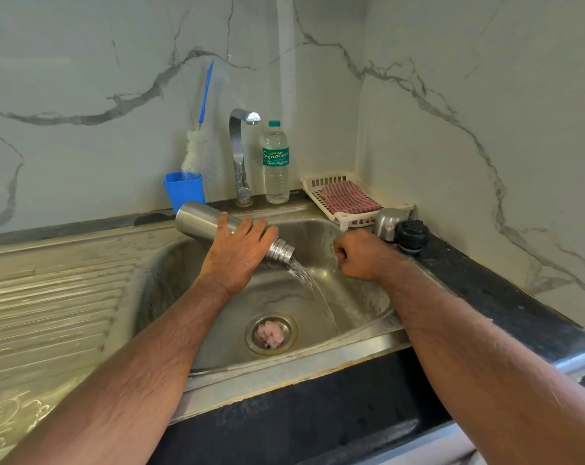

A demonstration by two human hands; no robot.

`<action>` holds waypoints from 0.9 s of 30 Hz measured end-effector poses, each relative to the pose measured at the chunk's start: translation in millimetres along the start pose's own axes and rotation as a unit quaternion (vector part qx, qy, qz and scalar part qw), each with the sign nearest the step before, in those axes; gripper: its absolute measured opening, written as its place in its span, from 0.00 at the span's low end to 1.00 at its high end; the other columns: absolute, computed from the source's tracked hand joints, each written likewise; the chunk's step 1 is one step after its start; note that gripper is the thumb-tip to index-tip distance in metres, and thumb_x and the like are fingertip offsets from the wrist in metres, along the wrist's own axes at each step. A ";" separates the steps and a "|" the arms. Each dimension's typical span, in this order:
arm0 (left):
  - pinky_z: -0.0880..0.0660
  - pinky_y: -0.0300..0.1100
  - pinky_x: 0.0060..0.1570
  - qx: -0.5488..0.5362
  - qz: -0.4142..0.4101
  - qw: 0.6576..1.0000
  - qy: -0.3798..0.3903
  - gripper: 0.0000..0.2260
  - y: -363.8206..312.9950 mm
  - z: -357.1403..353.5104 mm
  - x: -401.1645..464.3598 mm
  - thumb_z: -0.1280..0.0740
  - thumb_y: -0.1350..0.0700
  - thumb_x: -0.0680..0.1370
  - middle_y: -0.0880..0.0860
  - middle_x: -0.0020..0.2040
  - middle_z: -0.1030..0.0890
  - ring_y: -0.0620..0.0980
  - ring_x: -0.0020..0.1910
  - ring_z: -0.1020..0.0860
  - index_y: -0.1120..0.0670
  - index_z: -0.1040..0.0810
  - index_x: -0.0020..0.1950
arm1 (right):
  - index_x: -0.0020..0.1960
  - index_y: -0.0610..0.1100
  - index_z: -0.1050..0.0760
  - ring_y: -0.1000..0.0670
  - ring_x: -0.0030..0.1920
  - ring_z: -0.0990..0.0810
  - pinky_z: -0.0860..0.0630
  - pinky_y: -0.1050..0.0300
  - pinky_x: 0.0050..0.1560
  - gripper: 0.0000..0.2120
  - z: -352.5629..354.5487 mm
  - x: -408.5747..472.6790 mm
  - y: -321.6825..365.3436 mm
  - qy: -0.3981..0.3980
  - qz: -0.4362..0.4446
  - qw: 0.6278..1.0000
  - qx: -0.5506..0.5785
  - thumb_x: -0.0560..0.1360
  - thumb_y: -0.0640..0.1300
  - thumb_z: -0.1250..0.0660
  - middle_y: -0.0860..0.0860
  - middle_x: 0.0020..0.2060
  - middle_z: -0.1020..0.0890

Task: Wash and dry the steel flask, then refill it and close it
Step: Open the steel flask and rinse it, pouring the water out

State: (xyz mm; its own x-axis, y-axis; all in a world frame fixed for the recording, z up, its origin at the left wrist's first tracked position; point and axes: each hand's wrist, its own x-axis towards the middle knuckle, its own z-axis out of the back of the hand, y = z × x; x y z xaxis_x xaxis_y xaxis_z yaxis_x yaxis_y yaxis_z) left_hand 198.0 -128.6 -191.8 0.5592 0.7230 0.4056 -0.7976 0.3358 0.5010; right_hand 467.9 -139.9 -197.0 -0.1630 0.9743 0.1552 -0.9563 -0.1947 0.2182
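The flask (204, 220) lay tilted over the sink (358, 333), base up to the left and threaded mouth down to the right, with water (304, 275) streaming from the mouth into the basin. Much of its middle was hidden under the left hand (235, 251), so only the base end and the ribbed neck showed. The fingertips of that hand curled out of sight over the far side of the body, and the thumb could not be made out. The left hand gripped the flask from above, fingers wrapped across the barrel just behind the neck. The right hand (360, 255) was balled into a fist at the right rim of the sink, apart from the flask; whether anything sat inside the fist could not be told, since the palm faced away. Both forearms ran off the lower edge of the view. A pale pink lump (270, 333) sat in the drain (251, 333), too blurred to identify. Behind the sink stood the tap (239, 152), a water bottle (276, 162) just right of it, and a blue cup (183, 193) holding a brush (197, 146) to its left. In the right corner a white basket (341, 218) held a red checked cloth (350, 198). Just before the basket, on the dark counter (485, 283), a steel cap (388, 223) and a black stopper (412, 234) stood touching, near the right fist.
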 end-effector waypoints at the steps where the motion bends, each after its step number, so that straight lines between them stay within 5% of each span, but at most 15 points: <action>1: 0.33 0.69 0.67 -0.003 0.000 1.000 -0.001 0.38 0.2 -0.3 0.3 0.19 0.57 0.66 0.57 0.68 0.24 0.59 0.66 0.25 0.53 0.31 0.73 | 0.38 0.48 0.26 0.50 0.40 0.22 0.20 0.52 0.41 0.08 0.0 0.0 0.1 0.001 -0.001 1.000 0.000 0.70 0.37 0.30 0.50 0.38 0.22; 27: 0.30 0.71 0.63 -0.003 -0.003 0.999 -0.040 0.38 5.0 1.2 -1.8 0.18 0.60 0.63 0.57 0.65 0.25 0.59 0.63 0.26 0.55 0.27 0.70 | 0.37 0.50 0.27 0.51 0.40 0.22 0.19 0.52 0.42 0.09 -0.6 0.1 -0.9 -0.001 0.013 1.000 -0.014 0.70 0.39 0.30 0.51 0.37 0.22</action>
State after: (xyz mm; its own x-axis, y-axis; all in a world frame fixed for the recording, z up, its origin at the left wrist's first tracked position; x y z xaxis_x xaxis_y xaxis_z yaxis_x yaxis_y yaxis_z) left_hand 193.2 -128.9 -189.1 0.5793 0.6713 0.4623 -0.7959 0.3436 0.4985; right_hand 468.6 -139.6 -197.7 -0.1876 0.9688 0.1619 -0.9582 -0.2168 0.1868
